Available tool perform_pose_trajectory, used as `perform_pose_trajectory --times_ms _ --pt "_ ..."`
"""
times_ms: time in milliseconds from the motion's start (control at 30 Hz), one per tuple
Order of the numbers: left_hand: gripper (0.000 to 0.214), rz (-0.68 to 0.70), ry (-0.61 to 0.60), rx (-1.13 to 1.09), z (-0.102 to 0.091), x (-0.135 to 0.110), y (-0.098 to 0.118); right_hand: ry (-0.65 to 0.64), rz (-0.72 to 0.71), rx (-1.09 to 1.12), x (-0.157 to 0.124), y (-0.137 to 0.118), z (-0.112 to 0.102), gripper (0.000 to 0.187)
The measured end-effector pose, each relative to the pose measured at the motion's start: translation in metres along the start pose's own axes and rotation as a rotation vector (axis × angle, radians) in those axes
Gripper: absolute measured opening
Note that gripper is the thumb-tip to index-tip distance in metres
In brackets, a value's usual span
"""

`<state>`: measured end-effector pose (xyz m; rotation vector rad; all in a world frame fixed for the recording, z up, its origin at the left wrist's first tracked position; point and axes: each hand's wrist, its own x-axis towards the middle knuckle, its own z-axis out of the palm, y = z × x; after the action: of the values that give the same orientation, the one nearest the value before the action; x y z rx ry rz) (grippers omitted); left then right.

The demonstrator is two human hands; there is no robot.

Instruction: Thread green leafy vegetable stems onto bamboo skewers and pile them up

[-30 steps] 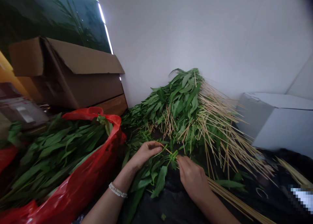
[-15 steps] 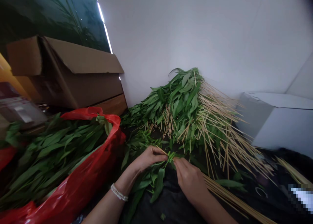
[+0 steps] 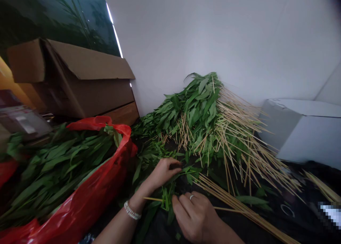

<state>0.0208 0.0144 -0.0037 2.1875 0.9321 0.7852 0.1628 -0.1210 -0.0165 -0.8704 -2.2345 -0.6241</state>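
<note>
My right hand, with a ring on one finger, is closed around a thin bamboo skewer that carries a small bunch of leafy greens. The skewer's tip sticks out to the left of the greens, and its other end shows right of the hand. My left hand lies farther up, its thumb and fingers apart beside loose green sprigs on the dark surface. Whether the thumb touches a stem is unclear. Several bare skewers lie in a bundle right of my right hand.
Behind the hands, a big heap of skewered greens leans on the white wall, sticks pointing right. At left stands a red plastic bag full of leaves, with an open cardboard box behind. A white box stands at right.
My right hand has moved down toward me with the skewer and greens. My left hand has let go of them and its fingers have parted.
</note>
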Motion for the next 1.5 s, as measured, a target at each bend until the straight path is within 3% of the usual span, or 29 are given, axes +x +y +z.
perform_pose_trajectory --times_ms 100,167,300,567,800,933,1133,1333,1500 --pt "0.012 -0.017 0.256 0.113 -0.001 0.0 0.001 -0.026 0.008 0.003 -0.001 0.0 0.0 0.026" --pt "0.014 -0.08 0.349 0.109 -0.003 -0.001 -0.001 -0.04 0.01 -0.004 -0.002 0.001 0.0 0.027" --pt "0.018 -0.178 0.258 0.089 -0.001 -0.004 -0.007 -0.062 0.015 -0.012 -0.003 0.003 0.0 0.027" --pt "0.022 -0.22 0.114 0.133 0.0 -0.003 -0.019 -0.06 0.042 0.001 -0.004 0.005 -0.001 0.026" --pt "0.019 -0.22 0.307 -0.296 -0.01 0.003 -0.017 -0.028 0.284 -0.091 -0.008 0.024 -0.001 0.024" --pt "0.026 -0.298 0.265 -0.517 -0.014 0.002 -0.01 -0.041 0.436 -0.175 -0.013 0.036 0.002 0.023" --pt "0.034 -0.354 0.199 -0.883 -0.013 0.0 -0.008 -0.102 0.518 -0.23 -0.014 0.04 0.003 0.022" --pt "0.031 -0.372 0.121 -0.956 -0.011 -0.001 -0.006 -0.144 0.537 -0.22 -0.014 0.039 0.002 0.023" --pt "0.026 -0.365 0.155 -0.926 -0.01 0.0 -0.007 -0.149 0.548 -0.216 -0.015 0.039 0.002 0.021"
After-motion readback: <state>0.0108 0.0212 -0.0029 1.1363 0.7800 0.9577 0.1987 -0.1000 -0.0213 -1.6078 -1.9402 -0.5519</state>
